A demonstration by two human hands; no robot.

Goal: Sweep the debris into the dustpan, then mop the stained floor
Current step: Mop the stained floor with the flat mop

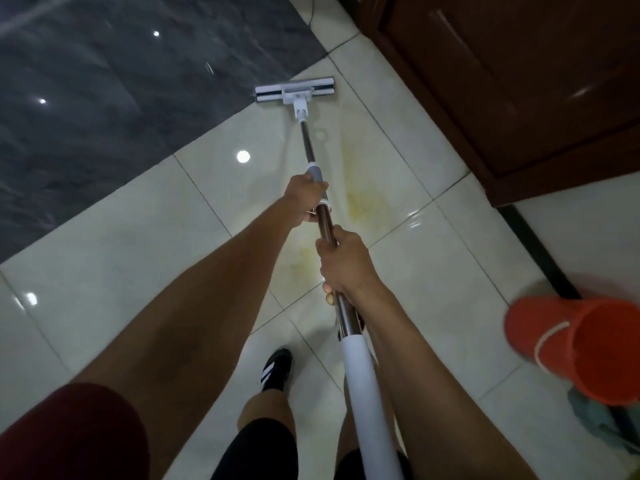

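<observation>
mopping underway; left hand [306, 199] and right hand [344, 263] both clamped on mop [313, 157]; yellow stain [363, 199] remaining, right of handle.

An orange bucket [581, 348] lies tipped at the right edge, its open mouth facing the lower right, with a pale cord across its side. A bluish-grey cloth [602, 420] sits bunched just beneath it. A dark wooden cabinet [519, 81] fills the upper right corner. A thin black cable [313, 20] runs near the top edge.
</observation>
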